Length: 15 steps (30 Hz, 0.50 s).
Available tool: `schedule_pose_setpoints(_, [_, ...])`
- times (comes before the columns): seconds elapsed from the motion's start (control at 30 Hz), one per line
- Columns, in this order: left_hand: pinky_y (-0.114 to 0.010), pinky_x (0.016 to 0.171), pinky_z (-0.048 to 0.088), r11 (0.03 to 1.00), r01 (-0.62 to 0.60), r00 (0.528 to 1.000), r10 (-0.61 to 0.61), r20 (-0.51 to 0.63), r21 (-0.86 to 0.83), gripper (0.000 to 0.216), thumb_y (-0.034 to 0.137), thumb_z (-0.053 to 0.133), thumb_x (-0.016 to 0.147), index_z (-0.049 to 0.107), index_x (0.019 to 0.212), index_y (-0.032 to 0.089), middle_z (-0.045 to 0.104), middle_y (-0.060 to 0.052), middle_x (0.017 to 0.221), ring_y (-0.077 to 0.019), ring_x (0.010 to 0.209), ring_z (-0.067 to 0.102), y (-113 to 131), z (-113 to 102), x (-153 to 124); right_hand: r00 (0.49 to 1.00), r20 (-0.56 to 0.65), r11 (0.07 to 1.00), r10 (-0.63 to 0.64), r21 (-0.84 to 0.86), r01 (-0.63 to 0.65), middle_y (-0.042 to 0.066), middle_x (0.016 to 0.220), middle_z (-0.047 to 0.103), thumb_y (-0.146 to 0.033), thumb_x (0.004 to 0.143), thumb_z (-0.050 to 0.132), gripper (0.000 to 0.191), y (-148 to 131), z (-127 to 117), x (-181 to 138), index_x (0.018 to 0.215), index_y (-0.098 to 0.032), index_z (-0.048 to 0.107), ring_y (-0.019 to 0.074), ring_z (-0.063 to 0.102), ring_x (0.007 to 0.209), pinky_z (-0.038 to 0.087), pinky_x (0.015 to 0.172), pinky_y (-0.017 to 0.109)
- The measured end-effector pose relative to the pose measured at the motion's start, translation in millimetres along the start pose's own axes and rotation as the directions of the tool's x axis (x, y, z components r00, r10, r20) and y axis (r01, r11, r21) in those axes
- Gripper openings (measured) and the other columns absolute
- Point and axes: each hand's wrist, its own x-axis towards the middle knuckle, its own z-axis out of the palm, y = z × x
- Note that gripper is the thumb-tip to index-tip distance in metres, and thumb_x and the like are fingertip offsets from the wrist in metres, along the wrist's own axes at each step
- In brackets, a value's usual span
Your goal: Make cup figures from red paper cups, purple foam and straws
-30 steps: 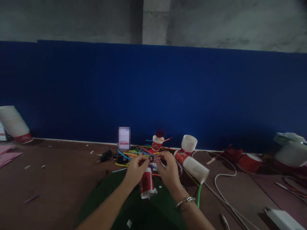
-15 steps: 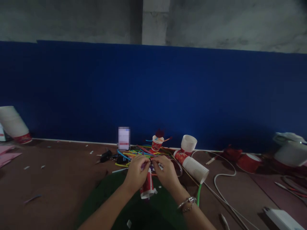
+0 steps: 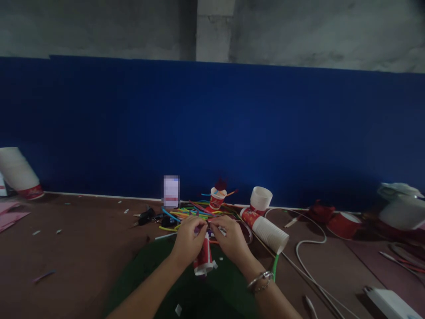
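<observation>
Between pinching hands (image 3: 188,241) (image 3: 229,237), tapered red-white paper cup (image 3: 205,257).

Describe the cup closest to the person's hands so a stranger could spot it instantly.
Start at the rounded dark green patch, bottom centre. Near its top, between the left hand and right hand, is a red-and-white paper cup. Unlike the other cups, it shows against the green, partly hidden by the left hand.

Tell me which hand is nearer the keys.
Left. The left hand is just to the right of the keys, not touching them; the right hand is farther right, on the left hand's far side from them.
</observation>
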Motion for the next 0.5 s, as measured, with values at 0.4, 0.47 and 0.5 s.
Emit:
schedule_pose_setpoints(0.4, [-0.032,0.074,0.043,1.000,-0.014,1.000,0.014,-0.002,-0.005,0.014,0.020,0.050,0.082,0.059,0.071,0.019,0.063,-0.003,0.075,-0.0191,0.077,0.057,-1.2,0.4,-0.5,1.000,0.001,1.000,-0.007,0.020,0.007,0.005,0.077,0.070,-0.015,0.079,0.053,0.018,0.1,-2.4,0.2,0.071,-0.019,0.068,0.0186,0.061,0.077,0.045,0.074,0.028])
schedule_pose_setpoints(0.47, [-0.032,0.074,0.042,1.000,-0.017,1.000,0.017,0.006,0.006,0.013,0.018,0.050,0.081,0.059,0.071,0.019,0.063,-0.004,0.076,-0.0193,0.078,0.057,-1.3,1.7,-0.9,0.999,-0.036,0.998,-0.010,-0.059,0.008,0.005,0.074,0.069,-0.014,0.076,0.054,0.016,-1.3,-1.0,-0.5,0.069,-0.019,0.068,0.0191,0.060,0.075,0.044,0.073,0.029])
schedule_pose_setpoints(0.5, [-0.032,0.075,0.042,1.000,-0.019,1.000,0.019,0.009,0.010,0.013,0.018,0.050,0.081,0.059,0.071,0.019,0.063,-0.004,0.077,-0.0194,0.079,0.057,-1.4,2.2,-1.1,0.998,-0.055,0.996,-0.008,-0.086,0.003,0.005,0.073,0.068,-0.013,0.075,0.054,0.016,-2.0,0.1,-0.9,0.068,-0.018,0.067,0.0193,0.060,0.074,0.043,0.073,0.030])
